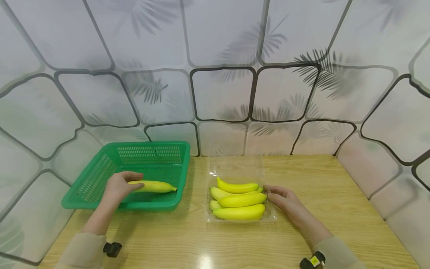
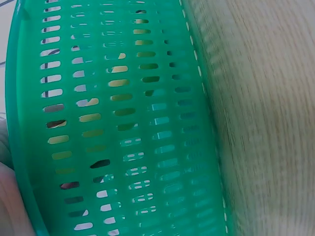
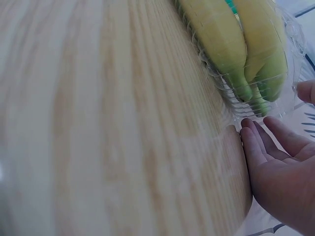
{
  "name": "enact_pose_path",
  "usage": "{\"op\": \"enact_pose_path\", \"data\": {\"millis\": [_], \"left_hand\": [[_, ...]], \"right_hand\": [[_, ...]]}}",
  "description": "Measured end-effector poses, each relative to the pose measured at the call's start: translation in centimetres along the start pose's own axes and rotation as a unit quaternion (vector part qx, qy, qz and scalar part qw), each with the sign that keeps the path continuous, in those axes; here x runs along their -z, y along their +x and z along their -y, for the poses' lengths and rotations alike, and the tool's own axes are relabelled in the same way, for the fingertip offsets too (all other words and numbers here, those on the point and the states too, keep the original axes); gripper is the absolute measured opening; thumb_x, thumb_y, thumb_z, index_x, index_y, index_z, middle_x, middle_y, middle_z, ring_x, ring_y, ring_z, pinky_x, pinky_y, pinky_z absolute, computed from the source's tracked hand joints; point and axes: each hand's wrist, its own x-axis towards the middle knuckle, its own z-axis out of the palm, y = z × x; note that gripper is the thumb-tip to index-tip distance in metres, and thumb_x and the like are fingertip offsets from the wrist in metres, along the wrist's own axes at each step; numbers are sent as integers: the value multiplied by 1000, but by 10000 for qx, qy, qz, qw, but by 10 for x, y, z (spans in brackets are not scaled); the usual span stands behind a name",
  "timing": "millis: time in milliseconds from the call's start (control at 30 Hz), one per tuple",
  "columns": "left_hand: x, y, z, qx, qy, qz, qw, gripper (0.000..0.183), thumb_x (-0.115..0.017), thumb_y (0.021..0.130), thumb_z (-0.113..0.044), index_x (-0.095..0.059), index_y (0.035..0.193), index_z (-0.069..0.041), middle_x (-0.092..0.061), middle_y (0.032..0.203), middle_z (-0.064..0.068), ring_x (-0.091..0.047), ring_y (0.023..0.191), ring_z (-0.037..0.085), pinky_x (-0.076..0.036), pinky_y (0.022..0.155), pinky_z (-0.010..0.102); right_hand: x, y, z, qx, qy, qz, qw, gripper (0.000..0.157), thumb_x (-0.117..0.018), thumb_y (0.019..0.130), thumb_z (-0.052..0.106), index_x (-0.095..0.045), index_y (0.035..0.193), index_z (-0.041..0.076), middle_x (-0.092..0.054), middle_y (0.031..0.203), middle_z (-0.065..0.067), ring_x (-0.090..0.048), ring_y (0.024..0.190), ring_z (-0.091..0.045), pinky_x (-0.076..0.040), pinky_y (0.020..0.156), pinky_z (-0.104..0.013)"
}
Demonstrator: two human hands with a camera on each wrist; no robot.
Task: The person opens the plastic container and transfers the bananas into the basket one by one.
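In the head view, my left hand (image 1: 117, 186) grips the left end of a yellow banana (image 1: 156, 186) between thumb and fingers, inside the green plastic basket (image 1: 183, 175). Through the slots of the basket wall (image 2: 147, 108), the left wrist view shows patches of yellow. A clear plastic clamshell box (image 1: 270, 217) with its lid raised at the back holds several bananas (image 1: 240, 212), laid side by side. Beside its right end, my right hand (image 1: 285, 201) rests with fingers fairly straight, fingertips right at the box wall. The right wrist view shows green banana tips (image 3: 241, 91) behind the clear plastic near these fingers.
A light wooden table (image 1: 302, 172) carries the basket on the left and the box near the middle. White patterned walls (image 1: 221, 93) enclose the table at the back and both sides. The basket's rear edge stands close to the back wall.
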Motion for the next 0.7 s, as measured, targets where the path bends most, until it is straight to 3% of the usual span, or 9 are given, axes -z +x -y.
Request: {"op": "enact_pose_path", "data": {"millis": [200, 500, 700], "left_hand": [[3, -1, -1, -7, -184, 189, 9997, 43, -72, 101, -11, -63, 137, 11, -69, 133, 32, -65, 124, 51, -56, 104, 62], [3, -2, -3, 28, -143, 279, 9995, 40, -66, 106, -18, -65, 137, 8, -66, 137, 32, -63, 124, 50, -57, 100, 60], [3, -1, -7, -174, -237, 367, 9989, 41, -62, 108, -21, -64, 139, 7, -69, 134, 30, -68, 119, 45, -60, 97, 56]], "right_hand": [[-1, 1, 0, -37, -77, -46, 10000, 61, -57, 109, 21, -38, 158, -11, -40, 164, -31, -59, 120, 11, -48, 102, -8], [-1, 0, -1, -77, -92, -50, 9999, 62, -57, 109, 21, -38, 158, -11, -39, 165, -31, -58, 120, 11, -48, 102, -8], [0, 0, -1, -65, -63, -44, 9999, 62, -58, 108, 21, -38, 158, -11, -39, 165, -30, -58, 119, 12, -48, 102, -8]]}}
